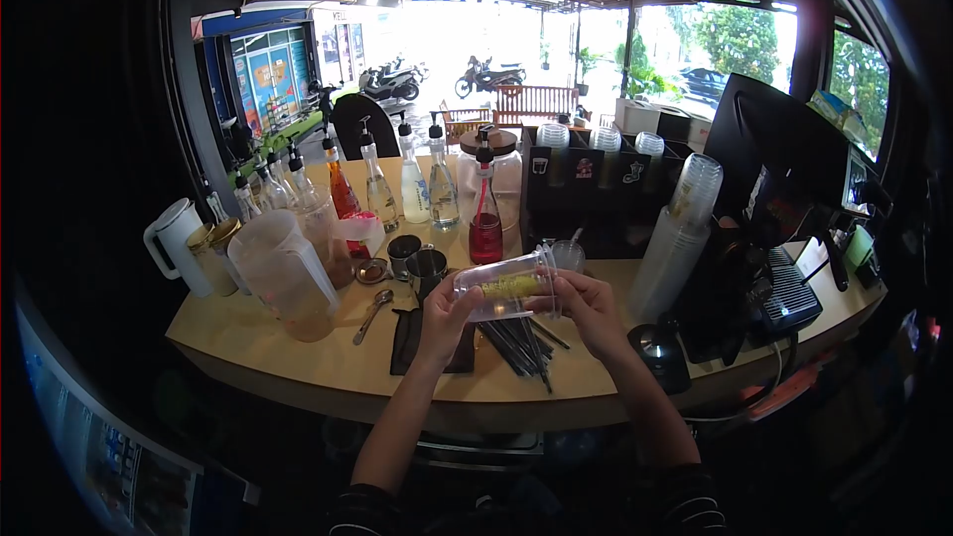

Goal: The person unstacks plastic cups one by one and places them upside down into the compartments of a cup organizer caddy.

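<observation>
A clear plastic cup [508,288] with yellow-green print lies on its side in the air between my hands, above the counter. At its base end, on the left, my left hand [449,316] is closed around it. My right hand [590,310] grips the rim end on the right. Below the cup, several black straws [516,345] lie on the counter beside a black mat [409,342]. Just behind my left hand stand a metal jigger cup [427,266] and a darker metal cup [404,250].
Pump-top syrup bottles [381,194] line the back of the counter [268,337]. A plastic pitcher [283,273] and a spoon [373,316] are at left. Stacked clear cups [667,258], a black cup organizer [596,208] and an espresso machine [794,288] stand at right.
</observation>
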